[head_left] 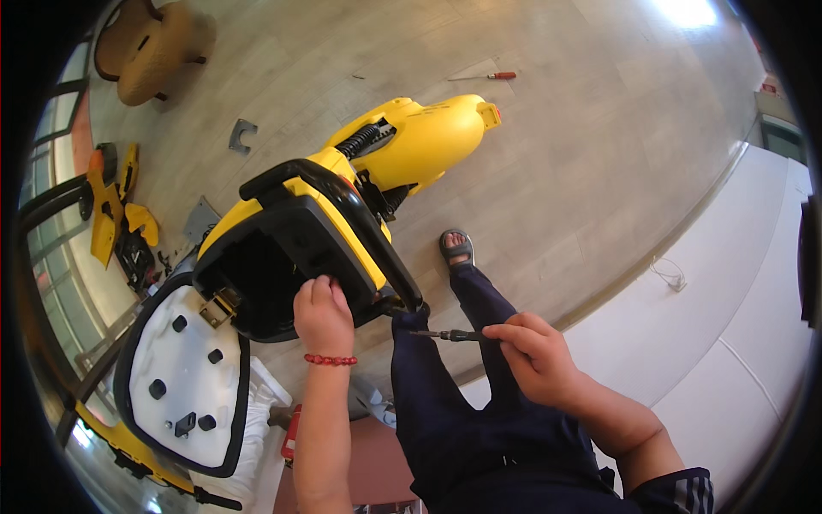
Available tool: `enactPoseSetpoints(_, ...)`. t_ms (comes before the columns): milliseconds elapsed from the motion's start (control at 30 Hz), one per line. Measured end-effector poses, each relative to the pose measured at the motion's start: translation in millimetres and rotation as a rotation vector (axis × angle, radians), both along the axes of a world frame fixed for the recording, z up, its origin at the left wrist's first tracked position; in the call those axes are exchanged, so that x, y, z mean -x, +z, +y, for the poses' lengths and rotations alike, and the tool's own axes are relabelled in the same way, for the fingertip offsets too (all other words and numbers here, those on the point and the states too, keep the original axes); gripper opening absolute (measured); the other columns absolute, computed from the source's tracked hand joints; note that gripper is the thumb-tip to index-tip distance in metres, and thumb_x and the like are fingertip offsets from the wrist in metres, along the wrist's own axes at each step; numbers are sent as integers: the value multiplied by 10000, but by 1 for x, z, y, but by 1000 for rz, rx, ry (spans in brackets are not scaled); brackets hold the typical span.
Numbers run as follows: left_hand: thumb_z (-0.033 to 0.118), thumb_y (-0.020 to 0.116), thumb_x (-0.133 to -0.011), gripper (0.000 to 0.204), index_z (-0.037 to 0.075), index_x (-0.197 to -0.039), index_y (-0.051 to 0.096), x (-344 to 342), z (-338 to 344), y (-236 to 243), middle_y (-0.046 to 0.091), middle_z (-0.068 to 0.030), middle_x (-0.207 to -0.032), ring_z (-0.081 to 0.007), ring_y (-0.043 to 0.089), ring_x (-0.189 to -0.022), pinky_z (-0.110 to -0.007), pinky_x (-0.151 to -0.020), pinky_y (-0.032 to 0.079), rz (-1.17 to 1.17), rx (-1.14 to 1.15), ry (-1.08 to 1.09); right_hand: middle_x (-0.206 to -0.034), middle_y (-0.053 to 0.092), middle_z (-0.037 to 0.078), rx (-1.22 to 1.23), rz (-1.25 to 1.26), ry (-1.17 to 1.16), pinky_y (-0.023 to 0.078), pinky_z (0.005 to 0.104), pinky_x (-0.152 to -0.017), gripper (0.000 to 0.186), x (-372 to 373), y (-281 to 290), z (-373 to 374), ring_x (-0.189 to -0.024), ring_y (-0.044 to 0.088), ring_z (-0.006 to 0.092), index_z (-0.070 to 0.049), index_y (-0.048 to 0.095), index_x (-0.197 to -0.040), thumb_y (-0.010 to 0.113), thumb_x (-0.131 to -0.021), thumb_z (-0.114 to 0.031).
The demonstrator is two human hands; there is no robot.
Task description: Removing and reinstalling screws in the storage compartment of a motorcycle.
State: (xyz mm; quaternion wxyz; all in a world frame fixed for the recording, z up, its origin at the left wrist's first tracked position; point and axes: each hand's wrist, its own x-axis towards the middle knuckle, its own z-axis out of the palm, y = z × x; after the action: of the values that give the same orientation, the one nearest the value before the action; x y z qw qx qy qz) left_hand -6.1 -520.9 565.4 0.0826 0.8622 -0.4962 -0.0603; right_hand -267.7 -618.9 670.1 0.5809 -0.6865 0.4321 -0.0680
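A yellow scooter stands in front of me with its seat flipped up, showing a black storage compartment. My left hand, a red bead bracelet on its wrist, is at the compartment's near right rim. Its fingers are curled together, and whatever they pinch is hidden. In my right hand is a screwdriver with a dark handle, held above my legs, its tip pointing left toward the scooter. The raised seat shows a white underside with several black rubber pads. A brass-coloured hinge joins it to the compartment.
A red-handled screwdriver and a grey bracket lie on the floor. Yellow body panels are at the left, below a wicker chair. A white surface with a plug and cable runs along the right.
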Motion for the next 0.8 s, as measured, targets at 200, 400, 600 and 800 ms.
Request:
enactPoseSetpoints(200,23,636,-720,135,29,-854,621,-3,9,-2,598,-132,-828,-319,574,-795,-384,-731,468,23,115,-4,-813,530,95,-22,7,47,418,282,-576,233,-3,0,-18,-643,518,204,-9,610,-1005,509,-806,61)
enactPoseSetpoints(400,70,595,-760,80,24,-822,577,1,-3,3,569,-142,-802,-338,556,-793,-408,-719,463,136,-82,75,-821,546,103,-19,-8,85,422,268,-591,252,-17,2,-15,-655,522,204,1,617,-992,509,-781,83)
enactPoseSetpoints(600,76,643,-724,158,30,-852,563,-8,6,0,565,-132,-799,-310,575,-749,-378,-655,494,154,33,21,-824,549,107,-57,5,143,413,256,-584,261,-50,12,-7,-657,521,196,9,615,-992,513,-767,94)
enactPoseSetpoints(800,87,654,-717,141,50,-818,563,-12,13,-8,560,-98,-773,-279,572,-726,-358,-642,490,253,152,11,-838,541,120,198,71,150,416,264,-568,290,-94,16,10,-647,516,193,16,599,-1026,493,-772,106)
